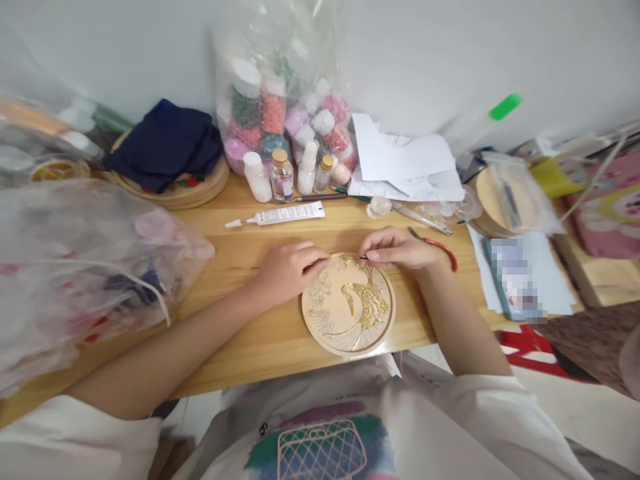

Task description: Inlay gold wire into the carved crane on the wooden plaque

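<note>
A round wooden disc (349,304) with a gold wire crane design lies near the table's front edge. My left hand (287,267) rests on the disc's upper left rim, fingers curled and pressed on it. My right hand (397,247) is at the disc's top edge, fingers pinched on a thin dark tool whose tip pokes out leftward over the design. Red-handled pliers or scissors (440,248) lie just behind my right hand.
A white glue tube (283,215) lies behind the hands. Small bottles (281,175) and a clear bag of coloured sand jars (285,113) stand at the back. Papers (407,167) lie at the right, a plastic bag (75,267) at the left, a dark cloth (165,140) on wooden discs.
</note>
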